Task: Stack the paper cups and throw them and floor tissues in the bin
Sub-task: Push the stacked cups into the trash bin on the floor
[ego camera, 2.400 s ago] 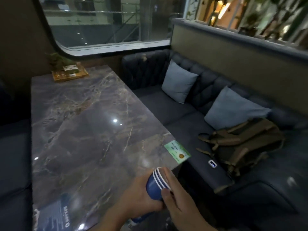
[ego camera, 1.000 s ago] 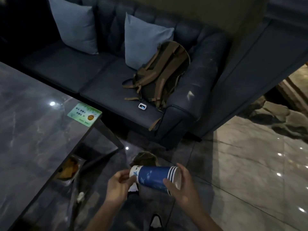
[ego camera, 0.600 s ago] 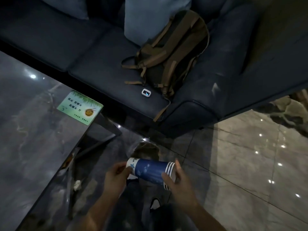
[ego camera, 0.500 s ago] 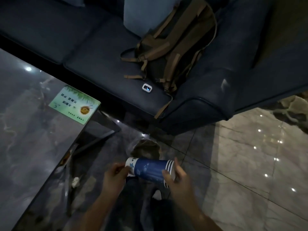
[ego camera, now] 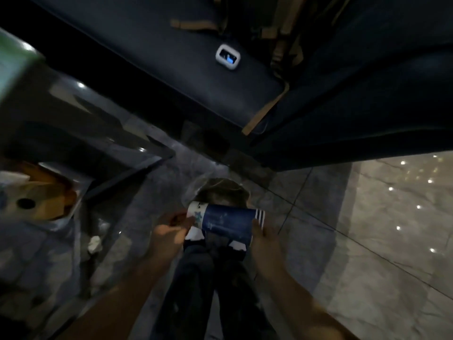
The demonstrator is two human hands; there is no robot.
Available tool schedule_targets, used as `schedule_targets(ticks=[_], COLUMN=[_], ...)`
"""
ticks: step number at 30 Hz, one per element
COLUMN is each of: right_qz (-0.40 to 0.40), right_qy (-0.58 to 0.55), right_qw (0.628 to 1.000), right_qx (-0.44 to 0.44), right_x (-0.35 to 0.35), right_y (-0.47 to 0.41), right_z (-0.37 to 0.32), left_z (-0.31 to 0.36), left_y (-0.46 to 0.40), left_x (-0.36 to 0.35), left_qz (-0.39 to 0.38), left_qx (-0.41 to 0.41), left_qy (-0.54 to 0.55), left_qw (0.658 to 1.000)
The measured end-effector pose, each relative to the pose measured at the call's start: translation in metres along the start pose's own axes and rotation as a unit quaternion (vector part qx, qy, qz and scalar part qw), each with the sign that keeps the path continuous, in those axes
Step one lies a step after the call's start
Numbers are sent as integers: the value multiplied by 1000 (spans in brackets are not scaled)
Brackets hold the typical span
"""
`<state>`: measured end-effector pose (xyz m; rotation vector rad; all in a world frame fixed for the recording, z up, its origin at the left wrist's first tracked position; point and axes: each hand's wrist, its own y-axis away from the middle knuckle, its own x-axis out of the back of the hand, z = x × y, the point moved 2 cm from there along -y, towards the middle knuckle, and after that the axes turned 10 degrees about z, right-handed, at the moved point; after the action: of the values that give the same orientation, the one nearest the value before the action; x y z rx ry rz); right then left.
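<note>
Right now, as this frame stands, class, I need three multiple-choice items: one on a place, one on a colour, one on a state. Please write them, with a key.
1. Where is the crumpled tissue?
A. on the floor left of the person's legs
B. on the sofa seat
C. inside the cups

2. What colour is most of the stack of paper cups?
A. red
B. dark blue
C. green

3. How is the stack held?
A. upright in one hand
B. lying on the floor, untouched
C. sideways between both hands

Key:
1. A, the white wad lies on the grey floor near the table base.
2. B, the body is dark blue with white stripes at the rim end.
3. C, the left hand is at the base end and the right hand at the striped rim end, with the stack lying across.
</note>
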<state>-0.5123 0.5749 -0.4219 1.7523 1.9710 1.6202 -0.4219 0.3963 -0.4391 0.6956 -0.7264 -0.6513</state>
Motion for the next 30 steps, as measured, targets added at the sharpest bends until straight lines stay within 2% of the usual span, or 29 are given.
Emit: schedule_targets(ticks=[5, 8, 14, 19, 30], right_qz=[-28, -35, -51, -50, -57], right_qy=[52, 77, 62, 34, 66], right_qw=[998, 996, 997, 997, 995], right_qx=[32, 40, -20, -40, -44], right_x=[-29, -40, -69, -100, -129], right_y=[-45, -72, -108, -120, -149], right_z=[25, 40, 66, 70, 72], left_z=[-36, -48, -63, -73, -99], left_y=[-55, -77, -114, -125, -129], left_x=[-33, -49, -81, -98, -132], left_qz=[-15, -26, -12, -25, -120], left_qx=[29, 17, 27, 5, -23], left_qy=[-23, -25, -51, -91, -147], left_qw=[999, 999, 998, 996, 982])
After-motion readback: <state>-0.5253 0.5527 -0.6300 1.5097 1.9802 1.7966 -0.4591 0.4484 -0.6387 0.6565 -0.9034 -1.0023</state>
